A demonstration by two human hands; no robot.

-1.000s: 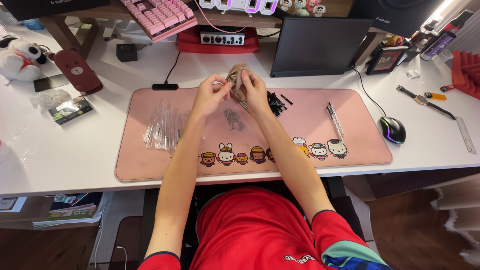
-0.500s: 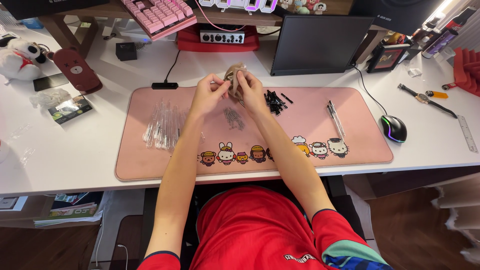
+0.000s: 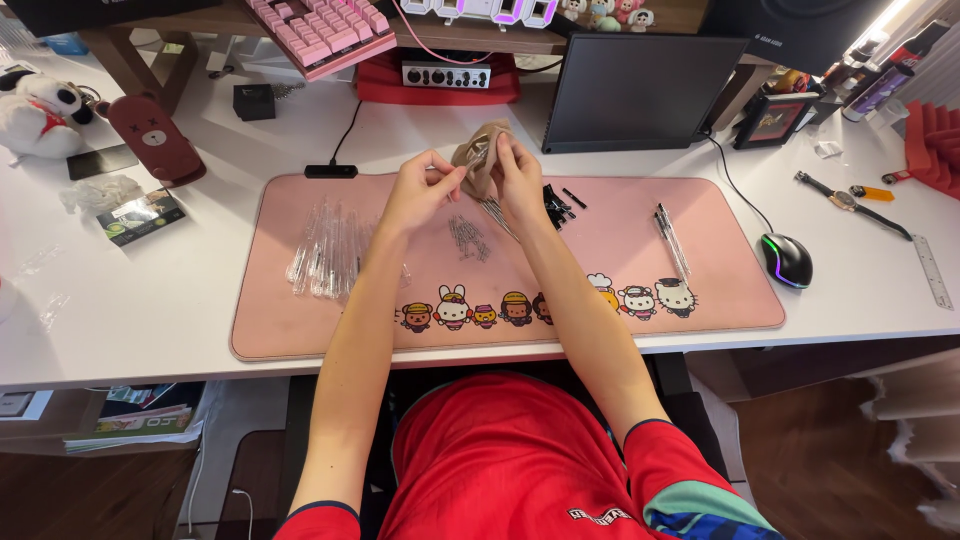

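Note:
Both my hands are raised over the back middle of a pink desk mat (image 3: 620, 300). My right hand (image 3: 520, 185) grips a small tan pouch (image 3: 478, 158) with thin metal rods sticking out below it. My left hand (image 3: 418, 192) pinches the pouch's left edge. Beneath the hands a small heap of thin metal springs or rods (image 3: 468, 238) lies on the mat. A pile of clear plastic pen barrels (image 3: 325, 250) rests to the left. Small black parts (image 3: 557, 205) lie just right of my right hand.
Two assembled pens (image 3: 670, 240) lie on the mat's right side, a lit mouse (image 3: 786, 260) beyond them. A dark tablet screen (image 3: 640, 95) stands behind. A red case (image 3: 155, 140), a plush toy (image 3: 40, 110), a watch (image 3: 850, 203) and a ruler (image 3: 932, 272) sit on the white desk.
My hands have stayed in nearly the same spot over the mat, working at the pouch with only small finger shifts. Nothing else moved.

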